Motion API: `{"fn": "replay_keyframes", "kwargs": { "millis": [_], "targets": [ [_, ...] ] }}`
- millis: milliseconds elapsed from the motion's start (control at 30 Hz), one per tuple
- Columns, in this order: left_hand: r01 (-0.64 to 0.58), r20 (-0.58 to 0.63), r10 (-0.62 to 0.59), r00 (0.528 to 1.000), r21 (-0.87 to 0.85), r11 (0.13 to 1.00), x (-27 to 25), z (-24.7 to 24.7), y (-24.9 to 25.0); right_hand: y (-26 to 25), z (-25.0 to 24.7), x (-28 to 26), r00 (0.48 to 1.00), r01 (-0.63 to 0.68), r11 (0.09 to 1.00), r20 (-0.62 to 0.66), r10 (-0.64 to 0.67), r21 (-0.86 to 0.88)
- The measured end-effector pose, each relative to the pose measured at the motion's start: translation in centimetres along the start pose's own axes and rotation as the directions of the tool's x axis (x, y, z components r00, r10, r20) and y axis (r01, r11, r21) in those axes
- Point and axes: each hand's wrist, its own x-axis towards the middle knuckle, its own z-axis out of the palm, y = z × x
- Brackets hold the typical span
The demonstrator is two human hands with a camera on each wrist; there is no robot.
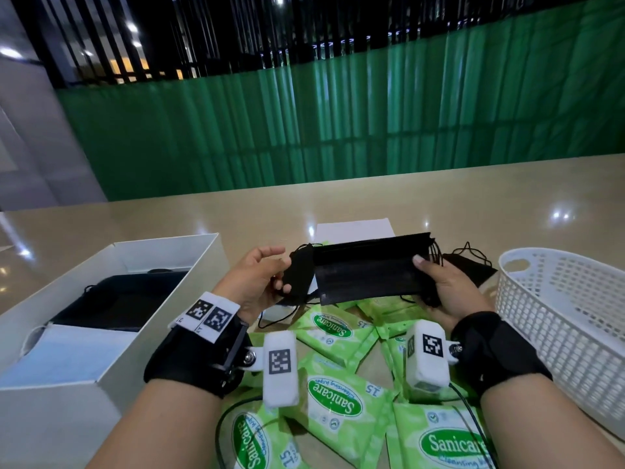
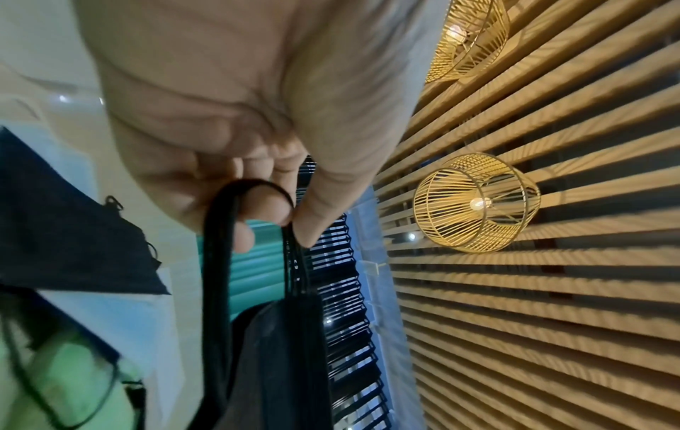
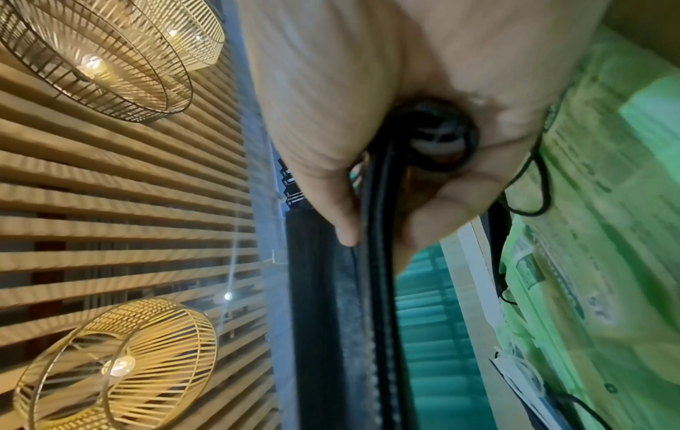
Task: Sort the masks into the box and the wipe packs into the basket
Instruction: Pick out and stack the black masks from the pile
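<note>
Black masks point(image 1: 368, 272) held above the surface: our right hand point(image 1: 453, 292) grips one end, left hand point(image 1: 257, 282) pinches the other. Box point(image 1: 162, 252) at left holds some masks; basket point(image 1: 554, 319) looks empty; wipe packs point(image 1: 338, 394) unsorted.

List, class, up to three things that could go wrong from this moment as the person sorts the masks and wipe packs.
1. The ear loops dangling under the black mask stack could snag on the wipe packs below.
2. The hands, left hand and right hand, hold only the stack's ends, so masks might slip out.
3. The box already holds masks; a careless drop could leave the stack crooked.
</note>
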Motion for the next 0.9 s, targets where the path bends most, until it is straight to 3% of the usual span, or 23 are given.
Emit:
{"fn": "replay_keyframes", "kwargs": {
  "millis": [167, 333, 400, 467, 533, 633, 767, 900],
  "targets": [
    [0.09, -0.016, -0.09, 0.996, 0.022, 0.996, 0.2, -1.1, -2.0, 0.2, 0.2, -0.2, 0.996, -0.046, 0.992, 0.077, 0.055, -0.117],
    [0.089, -0.004, -0.089, 0.996, 0.047, 0.995, 0.8, -1.6, -2.3, -1.0, 0.0, -0.5, 0.996, 0.024, 0.986, 0.089, -0.01, -0.163],
    [0.116, -0.047, -0.112, 0.993, 0.107, 0.987, 1.8, -1.8, -2.5, -0.9, -0.3, -0.4, 0.999, 0.015, 0.976, 0.049, -0.005, -0.218],
    [0.13, -0.125, -0.098, 0.987, 0.28, 0.951, 3.3, -2.2, -3.0, -0.4, -0.5, -0.1, 1.0, -0.023, 0.953, 0.004, 0.025, -0.302],
    [0.112, -0.174, -0.014, 0.985, 0.568, 0.816, 4.8, -2.5, -3.4, -0.1, -0.6, 0.2, 0.998, -0.063, 0.923, -0.025, 0.058, -0.379],
    [0.04, -0.08, 0.042, 0.996, 0.809, 0.587, 5.9, -1.7, -3.8, 0.2, -0.7, 0.4, 0.994, -0.105, 0.902, -0.037, 0.099, -0.419],
    [-0.021, 0.047, -0.071, 0.996, 0.943, 0.332, 7.5, 0.0, -4.7, 0.6, -1.3, 0.9, 0.989, -0.145, 0.907, -0.095, 0.117, -0.395],
    [0.006, 0.033, -0.16, 0.987, 0.972, 0.234, 9.0, 0.3, -5.5, 0.9, -1.7, 1.4, 0.985, -0.162, 0.921, -0.117, 0.128, -0.354]
  ]
}}
